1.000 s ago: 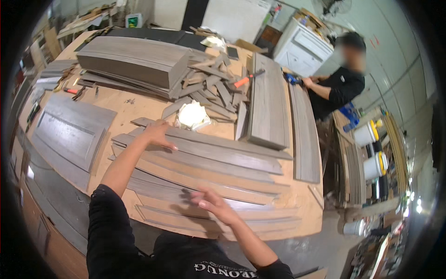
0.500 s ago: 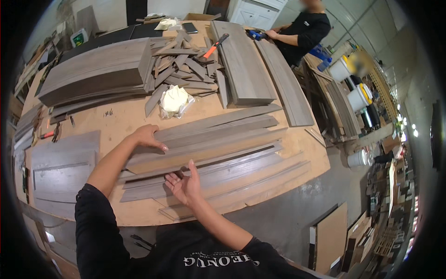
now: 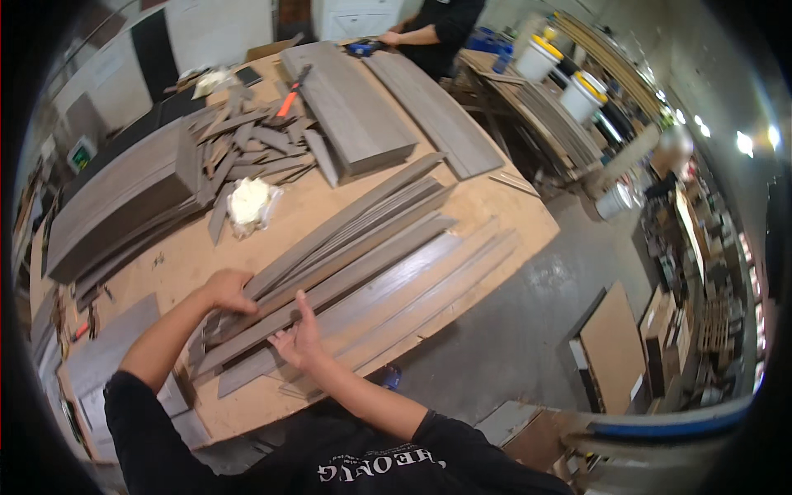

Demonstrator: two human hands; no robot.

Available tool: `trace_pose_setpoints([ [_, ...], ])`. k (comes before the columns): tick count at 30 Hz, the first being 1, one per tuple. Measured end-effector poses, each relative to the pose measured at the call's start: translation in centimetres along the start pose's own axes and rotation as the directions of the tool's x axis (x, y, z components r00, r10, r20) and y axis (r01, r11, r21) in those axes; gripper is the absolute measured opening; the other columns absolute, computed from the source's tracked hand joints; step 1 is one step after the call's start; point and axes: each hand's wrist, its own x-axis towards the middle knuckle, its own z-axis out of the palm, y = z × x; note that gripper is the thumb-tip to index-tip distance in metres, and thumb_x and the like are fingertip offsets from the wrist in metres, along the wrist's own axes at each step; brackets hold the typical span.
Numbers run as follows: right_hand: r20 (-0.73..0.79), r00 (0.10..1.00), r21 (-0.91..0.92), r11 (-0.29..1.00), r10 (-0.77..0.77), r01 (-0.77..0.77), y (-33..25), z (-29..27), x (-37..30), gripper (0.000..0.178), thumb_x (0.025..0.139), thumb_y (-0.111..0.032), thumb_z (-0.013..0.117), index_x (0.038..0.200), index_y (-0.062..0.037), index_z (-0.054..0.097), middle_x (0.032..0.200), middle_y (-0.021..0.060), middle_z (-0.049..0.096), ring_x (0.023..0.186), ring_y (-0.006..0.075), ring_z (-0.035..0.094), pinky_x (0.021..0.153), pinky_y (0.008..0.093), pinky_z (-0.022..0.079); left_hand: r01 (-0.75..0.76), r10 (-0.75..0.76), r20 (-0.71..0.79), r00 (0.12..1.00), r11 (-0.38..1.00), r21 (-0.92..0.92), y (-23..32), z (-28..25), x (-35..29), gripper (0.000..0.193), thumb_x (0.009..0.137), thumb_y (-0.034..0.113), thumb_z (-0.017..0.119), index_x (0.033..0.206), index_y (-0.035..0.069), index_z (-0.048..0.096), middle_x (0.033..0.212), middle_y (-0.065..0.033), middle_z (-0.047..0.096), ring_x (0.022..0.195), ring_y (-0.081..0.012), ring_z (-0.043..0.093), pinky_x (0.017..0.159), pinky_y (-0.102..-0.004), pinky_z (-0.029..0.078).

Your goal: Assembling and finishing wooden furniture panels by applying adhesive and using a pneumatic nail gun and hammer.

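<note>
Several long grey wooden strips (image 3: pixel 355 216) lie bunched side by side, slanting across the near part of the table. My left hand (image 3: pixel 230 290) is closed over the far side of their near-left end, its fingers partly hidden. My right hand (image 3: pixel 299 337) grips the near side of the same bunch, thumb stretched up across the nearest strip and fingers at its lower edge. Beside the right wrist, a wide, shiny grey board (image 3: pixel 384 285) lies flat. Thinner strips (image 3: pixel 462 279) rest along the table's front edge.
Beyond the strips are a pile of wood offcuts (image 3: pixel 252 144), a crumpled pale plastic bag (image 3: pixel 250 206) and an orange-handled hammer (image 3: pixel 290 101). Stacked grey panels (image 3: pixel 124 202) stand on the left, a thick board (image 3: pixel 351 111) farther back. A co-worker's arm (image 3: pixel 417 35) reaches over the far edge.
The strips have been drawn closer together and turned, their far ends swinging away from me. Both hands have shifted left in the picture with them. The view has also turned to the right.
</note>
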Motion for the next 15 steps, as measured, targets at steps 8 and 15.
trace_pose_setpoints([
  [8,0.032,0.999,0.01,0.999,-0.043,0.042,1.9,-2.2,1.2,0.061,0.085,-0.05,0.059,0.128,-0.0087,0.046,0.119,0.0081,0.056,0.108,0.023,0.054,0.094,0.0406,0.044,0.079,0.067,0.183,0.981,0.721,-0.689,1.5,1.9,-1.8,0.066,0.057,0.017,0.081,0.116,0.001,0.054,0.099,-0.0053,0.063,0.091,-0.0138,0.059,0.082,-0.0292,0.047],
  [15,0.176,0.981,-0.31,0.941,-0.086,0.139,4.5,-3.8,-1.8,0.048,0.087,-0.041,0.061,0.113,-0.0016,0.059,0.113,0.0022,0.059,0.097,0.0123,0.055,0.08,0.0294,0.046,-0.19,0.111,-0.244,0.963,0.926,-0.326,6.5,5.4,-8.4,0.066,0.059,0.019,0.072,0.115,-0.005,0.045,0.107,-0.02,0.058,0.103,-0.0312,0.056,0.087,-0.04,0.046],
])
